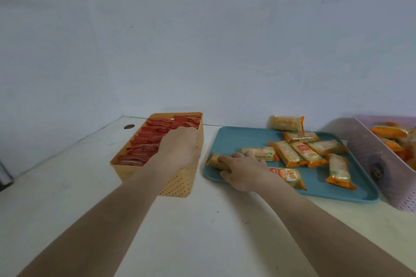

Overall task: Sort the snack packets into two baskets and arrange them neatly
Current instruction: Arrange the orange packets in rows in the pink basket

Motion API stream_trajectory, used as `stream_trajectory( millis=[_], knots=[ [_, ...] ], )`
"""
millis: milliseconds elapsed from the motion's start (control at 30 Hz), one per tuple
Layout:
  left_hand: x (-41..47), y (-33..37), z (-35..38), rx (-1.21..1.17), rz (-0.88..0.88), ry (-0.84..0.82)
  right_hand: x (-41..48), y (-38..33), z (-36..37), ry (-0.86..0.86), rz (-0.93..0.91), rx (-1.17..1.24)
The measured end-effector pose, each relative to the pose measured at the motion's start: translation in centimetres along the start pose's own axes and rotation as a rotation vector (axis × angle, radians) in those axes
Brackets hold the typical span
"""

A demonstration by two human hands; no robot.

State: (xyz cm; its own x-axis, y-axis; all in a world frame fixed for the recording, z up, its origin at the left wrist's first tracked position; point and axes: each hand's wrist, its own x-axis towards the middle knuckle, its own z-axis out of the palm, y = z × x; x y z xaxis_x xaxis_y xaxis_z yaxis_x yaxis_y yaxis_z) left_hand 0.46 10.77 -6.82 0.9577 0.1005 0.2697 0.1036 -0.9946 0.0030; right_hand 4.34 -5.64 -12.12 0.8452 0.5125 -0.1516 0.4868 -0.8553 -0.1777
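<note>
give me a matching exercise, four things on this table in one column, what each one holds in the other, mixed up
1 orange basket
2 blue tray
3 purple basket
4 right hand

a loose orange-ended packets, scattered
b one packet at the tray's left end
c rows of red packets
d heaped packets

Pairs: 1-c, 2-a, 3-d, 4-b

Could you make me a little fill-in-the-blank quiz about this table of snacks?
1. The red packets lie in the ___ basket.
2. The right hand grips a packet on the blue ___.
3. The purple basket stands to the ___ of the tray.
Missing words: orange; tray; right.
</note>
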Motion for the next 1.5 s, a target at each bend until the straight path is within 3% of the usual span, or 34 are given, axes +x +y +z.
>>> stream_trajectory(
  millis=[133,300,567,767,867,933,1000,1133,1233,1400,1500],
  knots=[
    [2.0,1.1,1.1,-0.088,0.079,-0.005,0.3,0.3,-0.5,0.177,0.066,-0.092],
    [1.0,0.7,0.8,-0.160,0.161,0.051,0.8,2.0,-0.6,0.220,0.037,0.055],
    [-1.0,-0.9,5.1,0.048,0.188,0.299,0.0,3.1,-0.8,0.226,-0.084,0.276],
    [0.7,0.1,5.6,0.057,0.114,0.377,-4.5,8.2,-2.7,0.362,0.123,0.176],
    [-0.2,3.2,5.9,-0.014,0.278,0.443,-7.1,11.2,-3.1,0.351,0.253,0.138],
    [-1.1,7.0,6.1,-0.143,0.521,0.341,-8.8,12.9,-2.8,0.400,0.321,0.102],
    [-1.9,10.9,6.6,-0.226,0.635,0.173,-10.4,14.1,-2.5,0.551,0.387,-0.004],
    [-1.3,15.7,7.8,-0.181,0.602,-0.021,-12.9,16.1,-2.4,0.809,0.569,-0.240],
    [-0.2,17.5,8.9,-0.186,0.480,-0.110,-14.2,17.6,-2.5,0.676,0.635,-0.283],
    [0.1,20.7,8.9,-0.292,0.476,-0.022,-15.2,19.0,-3.1,0.663,0.524,-0.237],
    [-0.1,22.2,7.4,-0.542,0.511,0.051,-15.3,18.7,-2.2,0.757,0.464,-0.271]
  ],
)
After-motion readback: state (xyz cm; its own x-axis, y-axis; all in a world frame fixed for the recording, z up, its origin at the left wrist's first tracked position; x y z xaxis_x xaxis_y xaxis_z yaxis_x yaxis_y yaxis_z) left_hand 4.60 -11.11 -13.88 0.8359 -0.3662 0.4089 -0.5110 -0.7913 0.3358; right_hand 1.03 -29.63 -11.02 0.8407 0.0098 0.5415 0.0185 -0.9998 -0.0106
